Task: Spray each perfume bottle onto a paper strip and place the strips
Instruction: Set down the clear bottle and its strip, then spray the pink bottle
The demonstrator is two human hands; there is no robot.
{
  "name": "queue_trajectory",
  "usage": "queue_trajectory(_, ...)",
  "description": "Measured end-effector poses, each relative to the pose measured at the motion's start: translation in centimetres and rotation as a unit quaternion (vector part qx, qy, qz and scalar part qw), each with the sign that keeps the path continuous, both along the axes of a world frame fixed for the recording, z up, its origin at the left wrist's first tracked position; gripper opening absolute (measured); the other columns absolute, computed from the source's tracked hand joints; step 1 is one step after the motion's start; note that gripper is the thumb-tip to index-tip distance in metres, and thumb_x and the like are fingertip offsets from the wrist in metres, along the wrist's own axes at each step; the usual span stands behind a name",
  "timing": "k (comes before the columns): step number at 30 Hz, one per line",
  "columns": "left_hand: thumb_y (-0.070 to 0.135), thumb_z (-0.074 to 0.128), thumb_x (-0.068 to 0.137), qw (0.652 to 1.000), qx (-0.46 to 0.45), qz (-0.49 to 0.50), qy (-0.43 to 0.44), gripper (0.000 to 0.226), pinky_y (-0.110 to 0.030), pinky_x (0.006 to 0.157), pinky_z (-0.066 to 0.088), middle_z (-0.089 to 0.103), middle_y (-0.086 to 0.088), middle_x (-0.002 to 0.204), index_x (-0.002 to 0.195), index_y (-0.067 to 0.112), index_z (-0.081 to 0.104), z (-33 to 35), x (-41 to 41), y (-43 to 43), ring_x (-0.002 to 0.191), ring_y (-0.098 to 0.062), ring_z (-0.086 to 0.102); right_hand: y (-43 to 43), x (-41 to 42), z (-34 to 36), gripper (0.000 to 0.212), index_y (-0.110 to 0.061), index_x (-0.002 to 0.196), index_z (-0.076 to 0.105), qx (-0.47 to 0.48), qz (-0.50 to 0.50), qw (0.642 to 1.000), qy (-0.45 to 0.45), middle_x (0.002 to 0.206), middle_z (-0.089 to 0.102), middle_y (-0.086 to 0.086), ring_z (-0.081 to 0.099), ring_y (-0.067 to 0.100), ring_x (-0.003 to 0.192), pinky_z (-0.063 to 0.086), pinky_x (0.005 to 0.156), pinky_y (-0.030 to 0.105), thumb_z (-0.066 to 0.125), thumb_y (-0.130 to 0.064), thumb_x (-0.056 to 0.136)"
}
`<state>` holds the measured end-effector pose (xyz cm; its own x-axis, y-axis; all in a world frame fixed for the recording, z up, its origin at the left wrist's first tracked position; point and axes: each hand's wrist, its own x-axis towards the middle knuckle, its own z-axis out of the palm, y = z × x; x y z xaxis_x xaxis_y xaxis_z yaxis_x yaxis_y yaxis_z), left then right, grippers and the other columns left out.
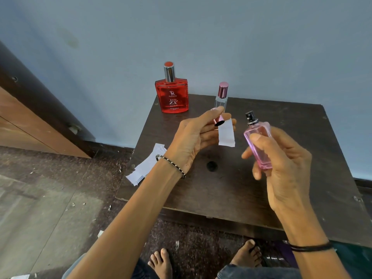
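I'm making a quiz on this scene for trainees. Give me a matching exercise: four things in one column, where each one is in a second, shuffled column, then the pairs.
Things
1. red perfume bottle
2. pink perfume bottle
3. single paper strip
4. pile of paper strips

Places
A. held in the right hand
B. lying at the left edge of the table
C. standing at the table's far left corner
D. pinched in the left hand, along with a pink cap

Pairs: 1-C, 2-A, 3-D, 4-B
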<state>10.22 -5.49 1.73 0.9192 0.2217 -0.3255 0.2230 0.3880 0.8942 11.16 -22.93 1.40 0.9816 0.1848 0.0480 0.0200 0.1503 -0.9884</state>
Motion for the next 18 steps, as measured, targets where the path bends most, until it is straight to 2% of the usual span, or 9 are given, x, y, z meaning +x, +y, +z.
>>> queue_trajectory(2, 0.032, 0.061, 0.096, 1.0, 0.003, 0.0, 0.002, 0.029, -0.03, 0.085, 0.06, 0.079, -0.008, 0.106, 0.11, 0.01, 0.074, 0.02, 0.01, -0.01, 0.099, -0.02, 0.076, 0.08, -0.18, 0.17, 0.02, -0.032, 0.09, 0.079, -0.016, 0.004, 0.999, 0.033, 0.075, 0.073, -0.003, 0.063, 0.014, 0.052, 0.048, 0.041, 0.018, 0.074, -0.037, 0.072)
queue_trajectory(3, 0.032, 0.061, 0.096, 1.0, 0.006, 0.0, 0.002, 0.029, -0.026, 0.078, 0.061, 0.079, -0.006, 0.102, 0.11, 0.009, 0.074, 0.07, 0.01, -0.07, 0.093, -0.017, 0.077, 0.11, -0.25, 0.25, 0.018, -0.037, 0.085, 0.079, -0.023, 0.006, 0.999, 0.042, 0.076, 0.074, -0.008, 0.065, 0.01, 0.055, 0.051, 0.046, 0.018, 0.075, -0.041, 0.068)
queue_trajectory(5, 0.031, 0.062, 0.096, 1.0, 0.007, 0.012, 0.004, 0.027, -0.021, 0.065, 0.059, 0.08, -0.002, 0.092, 0.106, 0.009, 0.074, 0.14, 0.03, -0.09, 0.078, -0.011, 0.076, 0.21, -0.33, 0.41, 0.019, -0.038, 0.085, 0.078, -0.039, 0.01, 0.998, 0.048, 0.079, 0.076, -0.015, 0.07, 0.005, 0.067, 0.056, 0.051, 0.02, 0.077, -0.042, 0.066)
queue_trajectory(6, 0.031, 0.062, 0.096, 1.0, 0.008, 0.016, 0.004, 0.027, -0.021, 0.064, 0.058, 0.079, -0.001, 0.092, 0.106, 0.008, 0.073, 0.16, 0.04, -0.09, 0.077, -0.011, 0.076, 0.26, -0.38, 0.5, 0.023, -0.035, 0.088, 0.077, -0.04, 0.015, 0.998, 0.047, 0.08, 0.076, -0.014, 0.07, 0.005, 0.066, 0.054, 0.047, 0.018, 0.079, -0.039, 0.066)
queue_trajectory(8, 0.033, 0.062, 0.096, 1.0, 0.011, 0.017, 0.003, 0.035, -0.026, 0.075, 0.06, 0.079, -0.006, 0.104, 0.114, 0.006, 0.073, 0.14, 0.14, -0.07, 0.092, -0.018, 0.076, 0.31, -0.47, 0.66, 0.03, -0.026, 0.095, 0.075, -0.046, 0.026, 0.998, 0.04, 0.079, 0.077, -0.005, 0.065, 0.009, 0.053, 0.044, 0.036, 0.017, 0.081, -0.035, 0.067)
queue_trajectory(11, 0.034, 0.061, 0.096, 1.0, 0.001, 0.016, -0.003, 0.036, -0.035, 0.092, 0.058, 0.076, -0.013, 0.112, 0.117, 0.006, 0.072, 0.19, 0.16, -0.1, 0.107, -0.025, 0.073, 0.27, -0.51, 0.64, 0.032, -0.02, 0.097, 0.073, -0.062, 0.037, 0.997, 0.028, 0.078, 0.078, 0.0, 0.062, 0.016, 0.048, 0.04, 0.031, 0.02, 0.081, -0.032, 0.068)
queue_trajectory(15, 0.034, 0.059, 0.097, 1.0, 0.002, -0.003, -0.005, 0.033, -0.039, 0.094, 0.057, 0.077, -0.013, 0.111, 0.112, 0.008, 0.073, -0.02, 0.24, -0.2, 0.107, -0.027, 0.073, 0.36, -0.56, 0.7, 0.032, -0.022, 0.098, 0.072, -0.073, 0.05, 0.996, 0.028, 0.08, 0.079, -0.001, 0.066, 0.031, 0.055, 0.045, 0.033, 0.021, 0.081, -0.032, 0.069)
queue_trajectory(18, 0.034, 0.059, 0.098, 1.0, 0.004, -0.012, -0.002, 0.028, -0.034, 0.086, 0.06, 0.078, -0.01, 0.107, 0.105, 0.012, 0.075, -0.06, 0.26, -0.28, 0.098, -0.022, 0.075, 0.55, -0.67, 0.89, 0.033, -0.023, 0.1, 0.071, -0.072, 0.063, 0.995, 0.032, 0.082, 0.079, -0.002, 0.07, 0.026, 0.059, 0.047, 0.036, 0.022, 0.081, -0.031, 0.07)
